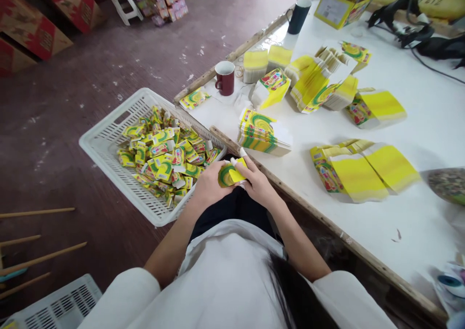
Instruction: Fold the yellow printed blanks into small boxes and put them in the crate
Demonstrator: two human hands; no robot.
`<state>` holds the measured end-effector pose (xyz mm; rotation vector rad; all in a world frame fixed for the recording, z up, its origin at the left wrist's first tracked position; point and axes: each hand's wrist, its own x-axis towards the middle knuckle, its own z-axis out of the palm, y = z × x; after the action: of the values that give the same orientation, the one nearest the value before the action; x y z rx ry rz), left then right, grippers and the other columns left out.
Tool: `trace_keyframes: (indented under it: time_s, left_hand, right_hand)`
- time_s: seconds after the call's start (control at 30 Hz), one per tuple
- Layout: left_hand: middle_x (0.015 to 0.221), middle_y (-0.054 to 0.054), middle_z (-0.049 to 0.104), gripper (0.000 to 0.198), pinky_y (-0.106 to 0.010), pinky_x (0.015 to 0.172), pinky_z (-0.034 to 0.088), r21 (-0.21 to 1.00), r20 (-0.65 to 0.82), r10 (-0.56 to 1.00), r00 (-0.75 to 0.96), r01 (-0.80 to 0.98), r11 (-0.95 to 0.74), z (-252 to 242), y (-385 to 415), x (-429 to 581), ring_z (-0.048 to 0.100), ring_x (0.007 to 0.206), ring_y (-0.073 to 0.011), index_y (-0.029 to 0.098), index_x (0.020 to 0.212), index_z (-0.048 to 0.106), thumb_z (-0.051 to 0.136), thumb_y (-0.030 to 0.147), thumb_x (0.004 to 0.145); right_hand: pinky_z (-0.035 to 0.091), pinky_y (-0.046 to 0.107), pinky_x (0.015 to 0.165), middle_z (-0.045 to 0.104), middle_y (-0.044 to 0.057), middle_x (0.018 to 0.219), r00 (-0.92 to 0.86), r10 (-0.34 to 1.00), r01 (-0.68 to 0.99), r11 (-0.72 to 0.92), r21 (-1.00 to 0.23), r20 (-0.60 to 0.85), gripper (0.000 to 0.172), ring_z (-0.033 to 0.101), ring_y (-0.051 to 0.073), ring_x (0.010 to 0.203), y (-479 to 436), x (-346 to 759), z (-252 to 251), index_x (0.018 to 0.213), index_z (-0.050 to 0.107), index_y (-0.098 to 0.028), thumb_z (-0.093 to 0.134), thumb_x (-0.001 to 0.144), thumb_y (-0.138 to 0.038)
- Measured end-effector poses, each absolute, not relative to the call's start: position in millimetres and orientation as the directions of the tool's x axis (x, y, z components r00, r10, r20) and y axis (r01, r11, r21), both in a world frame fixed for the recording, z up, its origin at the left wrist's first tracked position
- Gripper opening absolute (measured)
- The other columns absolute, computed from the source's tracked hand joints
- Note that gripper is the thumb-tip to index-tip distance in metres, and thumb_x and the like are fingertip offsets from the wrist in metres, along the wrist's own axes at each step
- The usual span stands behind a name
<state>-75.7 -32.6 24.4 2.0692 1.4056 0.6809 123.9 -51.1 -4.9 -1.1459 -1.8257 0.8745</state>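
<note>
Basket [157, 216] beside left hand [209, 183], seemingly flat cartons [259, 131] ahead

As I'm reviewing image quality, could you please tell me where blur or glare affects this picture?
Head view: the yellow-and-white cardboard stacks at right look smeared; glare whitens the white tabletop near the dark bluish cylindrical mug; the left hand, right hand and small yellow-and-green cardboard carton they hold look clearer.

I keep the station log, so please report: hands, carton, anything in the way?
Left hand and right hand on one yellow-green carton. Carton above lap. White basket beside left hand, table edge beside right; no visible obstruction.
</note>
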Motion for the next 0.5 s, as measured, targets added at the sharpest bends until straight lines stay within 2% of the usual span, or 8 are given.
trace_keyframes:
  time_s: [0.1, 0.2, 0.27, 0.37, 0.43, 0.5]
  left_hand:
    - [0.119, -0.011, 0.074, 0.06, -0.043, 0.096, 0.058, 0.677, 0.081, 0.932, 0.352, 0.667, -0.311, 35, -30, -79, 0.072, 0.108, -0.0299, 0.021, 0.12, 0.062, 0.084, 0.037, 0.067]
    - [0.121, -0.01, 0.074, 0.06, -0.042, 0.098, 0.057, 0.677, 0.075, 0.912, 0.402, 0.651, -0.342, 41, -27, -74, 0.072, 0.11, -0.0297, 0.021, 0.12, 0.064, 0.084, 0.035, 0.065]
    - [0.122, -0.01, 0.074, 0.059, -0.043, 0.101, 0.056, 0.685, 0.091, 0.911, 0.401, 0.639, -0.35, 42, -27, -69, 0.071, 0.113, -0.0299, 0.02, 0.122, 0.063, 0.081, 0.035, 0.068]
    - [0.123, -0.011, 0.072, 0.058, -0.045, 0.104, 0.053, 0.772, 0.098, 0.942, 0.322, 0.572, -0.276, 37, -30, -64, 0.069, 0.115, -0.0302, 0.02, 0.121, 0.064, 0.083, 0.034, 0.068]
    - [0.118, -0.009, 0.072, 0.06, -0.04, 0.1, 0.055, 0.917, 0.068, 0.985, 0.158, 0.379, -0.124, 31, -31, -65, 0.07, 0.111, -0.0277, 0.022, 0.118, 0.064, 0.087, 0.037, 0.065]
    - [0.112, -0.007, 0.071, 0.06, -0.034, 0.091, 0.059, 0.998, -0.056, 0.992, -0.109, -0.016, 0.055, 25, -30, -71, 0.071, 0.105, -0.0235, 0.023, 0.116, 0.061, 0.085, 0.05, 0.068]
  right_hand:
    - [0.046, 0.045, 0.113, 0.048, 0.013, 0.157, -0.406, 0.887, 0.344, 0.37, -0.863, 0.218, 0.032, 0.051, 0.027, 0.143, -46, 142, 6, 0.122, 0.072, -0.027, 0.056, 0.095, -0.021]
    - [0.048, 0.047, 0.109, 0.054, 0.017, 0.146, -0.451, 0.869, 0.288, 0.356, -0.889, 0.202, 0.019, 0.059, 0.029, 0.131, -41, 150, 16, 0.107, 0.07, -0.022, 0.067, 0.09, -0.027]
    - [0.047, 0.049, 0.109, 0.055, 0.018, 0.138, -0.368, 0.902, 0.279, 0.338, -0.899, 0.225, 0.025, 0.057, 0.03, 0.13, -42, 143, 18, 0.108, 0.063, -0.021, 0.071, 0.087, -0.033]
    - [0.043, 0.052, 0.113, 0.052, 0.018, 0.14, -0.198, 0.946, 0.205, 0.295, -0.933, 0.256, 0.05, 0.05, 0.032, 0.136, -48, 125, 15, 0.125, 0.049, -0.021, 0.073, 0.086, -0.042]
    - [0.046, 0.049, 0.111, 0.051, 0.017, 0.142, -0.16, 0.961, 0.12, 0.245, -0.962, 0.225, 0.067, 0.054, 0.031, 0.132, -47, 120, 13, 0.135, 0.04, -0.023, 0.075, 0.084, -0.048]
    - [0.051, 0.047, 0.104, 0.058, 0.013, 0.133, -0.087, 0.978, 0.124, 0.201, -0.972, 0.192, 0.063, 0.06, 0.029, 0.121, -38, 128, 16, 0.134, 0.043, -0.024, 0.074, 0.085, -0.049]
